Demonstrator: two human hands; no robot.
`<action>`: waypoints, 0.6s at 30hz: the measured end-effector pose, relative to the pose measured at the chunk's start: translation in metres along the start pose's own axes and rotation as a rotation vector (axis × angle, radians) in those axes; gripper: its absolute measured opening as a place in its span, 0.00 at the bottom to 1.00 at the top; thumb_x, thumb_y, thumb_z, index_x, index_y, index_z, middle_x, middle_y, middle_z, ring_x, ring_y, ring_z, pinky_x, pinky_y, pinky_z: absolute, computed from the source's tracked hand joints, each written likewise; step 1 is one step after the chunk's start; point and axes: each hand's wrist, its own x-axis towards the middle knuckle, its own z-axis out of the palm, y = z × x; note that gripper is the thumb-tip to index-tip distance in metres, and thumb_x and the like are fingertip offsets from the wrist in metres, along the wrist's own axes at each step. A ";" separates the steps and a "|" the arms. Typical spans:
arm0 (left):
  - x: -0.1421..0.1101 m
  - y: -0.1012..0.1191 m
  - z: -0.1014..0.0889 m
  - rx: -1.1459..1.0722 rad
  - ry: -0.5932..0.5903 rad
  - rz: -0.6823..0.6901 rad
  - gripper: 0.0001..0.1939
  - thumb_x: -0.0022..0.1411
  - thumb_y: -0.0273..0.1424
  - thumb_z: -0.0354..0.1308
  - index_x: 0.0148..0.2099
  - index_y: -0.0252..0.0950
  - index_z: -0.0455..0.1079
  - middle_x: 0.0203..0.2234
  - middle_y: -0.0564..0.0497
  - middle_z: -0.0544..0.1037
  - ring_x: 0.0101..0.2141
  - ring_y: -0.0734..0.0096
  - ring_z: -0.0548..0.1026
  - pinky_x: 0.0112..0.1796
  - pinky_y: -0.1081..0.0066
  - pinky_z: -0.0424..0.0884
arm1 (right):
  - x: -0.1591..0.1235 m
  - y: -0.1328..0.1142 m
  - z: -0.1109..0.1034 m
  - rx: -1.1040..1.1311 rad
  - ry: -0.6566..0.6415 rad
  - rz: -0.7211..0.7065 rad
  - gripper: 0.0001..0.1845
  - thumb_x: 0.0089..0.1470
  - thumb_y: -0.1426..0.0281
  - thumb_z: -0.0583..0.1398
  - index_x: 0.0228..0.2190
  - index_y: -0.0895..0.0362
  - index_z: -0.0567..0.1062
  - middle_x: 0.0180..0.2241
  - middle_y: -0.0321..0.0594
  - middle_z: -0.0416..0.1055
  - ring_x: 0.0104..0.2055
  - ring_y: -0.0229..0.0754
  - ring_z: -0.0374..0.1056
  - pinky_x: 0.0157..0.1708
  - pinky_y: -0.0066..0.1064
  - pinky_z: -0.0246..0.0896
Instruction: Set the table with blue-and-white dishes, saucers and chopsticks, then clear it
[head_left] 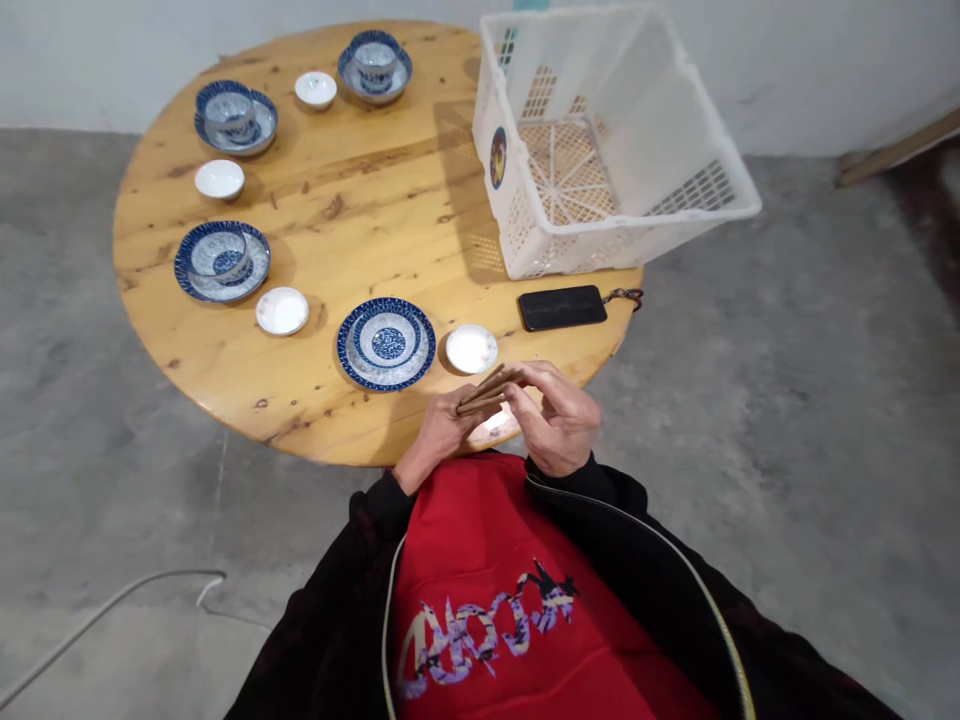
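Observation:
Close to the table's near edge, my left hand [442,428] is closed around a small bundle of brown wooden chopsticks [486,394]. The fingertips of my right hand [556,415] pinch the other end of the same chopsticks, which fan slightly apart. Just beyond my hands sits a small white dish [472,349]. To its left, a blue-and-white bowl [388,342] rests on a matching patterned plate [386,381]. My palms and part of the chopsticks are hidden by my fingers.
Around the round wooden table [360,220] stand more patterned bowls on plates [255,262] and small white bowls [220,180]. A white plastic crate [637,240] occupies the far right. Nearer lies a black phone [562,308] with a cord. A cable [112,600] crosses the floor.

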 end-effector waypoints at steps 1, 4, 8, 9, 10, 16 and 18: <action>-0.001 0.003 0.001 0.002 -0.020 0.003 0.18 0.54 0.45 0.68 0.32 0.34 0.73 0.25 0.52 0.76 0.28 0.69 0.72 0.31 0.73 0.67 | 0.002 0.002 -0.001 0.009 0.016 0.043 0.07 0.59 0.68 0.61 0.38 0.52 0.79 0.35 0.41 0.78 0.37 0.45 0.75 0.39 0.38 0.72; -0.003 0.014 0.006 -0.010 -0.025 -0.002 0.18 0.54 0.44 0.68 0.35 0.34 0.75 0.26 0.52 0.77 0.28 0.70 0.72 0.30 0.73 0.66 | 0.010 0.007 -0.002 0.059 0.040 0.172 0.07 0.58 0.65 0.62 0.35 0.53 0.80 0.31 0.38 0.77 0.33 0.43 0.74 0.36 0.35 0.72; -0.006 0.022 0.009 -0.062 0.006 -0.029 0.19 0.56 0.46 0.65 0.37 0.33 0.76 0.23 0.53 0.75 0.24 0.74 0.70 0.27 0.74 0.65 | 0.023 0.016 0.000 0.166 0.048 0.308 0.09 0.56 0.62 0.64 0.30 0.54 0.80 0.26 0.35 0.75 0.29 0.40 0.71 0.31 0.32 0.71; -0.006 0.023 0.008 -0.068 0.012 -0.036 0.20 0.57 0.47 0.64 0.36 0.33 0.76 0.21 0.54 0.74 0.22 0.76 0.68 0.25 0.75 0.64 | 0.026 0.020 0.002 0.204 0.043 0.343 0.10 0.55 0.62 0.64 0.30 0.55 0.80 0.25 0.35 0.74 0.28 0.40 0.70 0.30 0.32 0.71; -0.006 0.023 0.007 -0.072 0.022 -0.045 0.21 0.58 0.49 0.63 0.35 0.33 0.76 0.20 0.55 0.72 0.21 0.77 0.66 0.24 0.75 0.62 | 0.028 0.024 0.004 0.248 0.033 0.380 0.10 0.54 0.61 0.65 0.29 0.55 0.80 0.24 0.35 0.74 0.26 0.39 0.69 0.28 0.31 0.70; -0.007 0.024 0.003 -0.114 0.097 -0.045 0.26 0.62 0.53 0.58 0.29 0.34 0.71 0.18 0.54 0.71 0.18 0.80 0.64 0.21 0.76 0.59 | 0.033 0.043 0.016 0.426 -0.011 0.527 0.12 0.49 0.60 0.68 0.29 0.57 0.81 0.26 0.38 0.76 0.25 0.38 0.69 0.26 0.32 0.71; -0.006 0.021 0.002 -0.111 0.153 -0.046 0.26 0.63 0.53 0.57 0.28 0.34 0.70 0.19 0.53 0.72 0.18 0.78 0.66 0.22 0.75 0.62 | 0.036 0.047 0.017 0.425 -0.018 0.529 0.13 0.49 0.59 0.68 0.28 0.57 0.81 0.26 0.38 0.77 0.26 0.39 0.71 0.27 0.33 0.72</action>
